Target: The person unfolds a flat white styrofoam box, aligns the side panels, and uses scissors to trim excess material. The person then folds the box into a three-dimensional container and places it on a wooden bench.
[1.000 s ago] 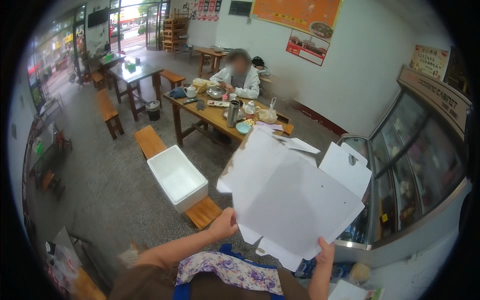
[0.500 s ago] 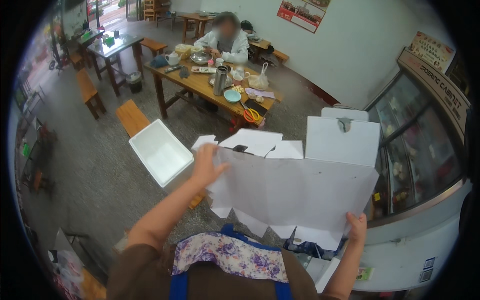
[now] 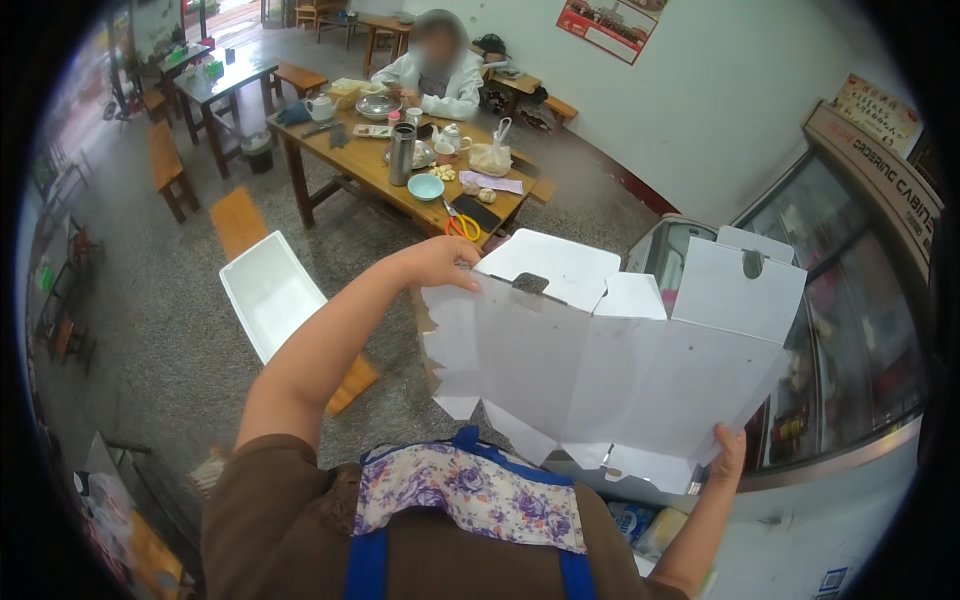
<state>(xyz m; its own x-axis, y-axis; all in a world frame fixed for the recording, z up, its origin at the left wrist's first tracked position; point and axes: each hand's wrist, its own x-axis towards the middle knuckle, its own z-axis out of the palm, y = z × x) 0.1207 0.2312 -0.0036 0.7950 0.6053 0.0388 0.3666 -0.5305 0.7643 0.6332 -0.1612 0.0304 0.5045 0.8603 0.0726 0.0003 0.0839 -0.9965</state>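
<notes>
A large unfolded white cardboard box (image 3: 560, 360) spans the space before me, its creased panels spread and its cut flaps standing along the upper and lower edges. My left hand (image 3: 440, 264) grips its upper left edge, fingers bent over the rim. At the lower right edge my right hand (image 3: 727, 455) holds the cardboard with the thumb on the near face; its other fingers are hidden behind. Left of the cardboard, partly behind my left forearm, a white foam box (image 3: 275, 290) lies with its hollow side up on a wooden bench (image 3: 240, 222).
Beyond the cardboard stands a wooden table (image 3: 350, 165) with a steel thermos (image 3: 401, 155), a light blue bowl (image 3: 426, 187), scissors (image 3: 462, 224) and teapots. A person in a white jacket (image 3: 455, 90) sits behind it. On the right rises a glass-doored display fridge (image 3: 850, 300).
The cardboard has shifted right and turned slightly. My left hand has moved up and right with its edge, and my right hand has moved slightly right. The view has shifted a little.
</notes>
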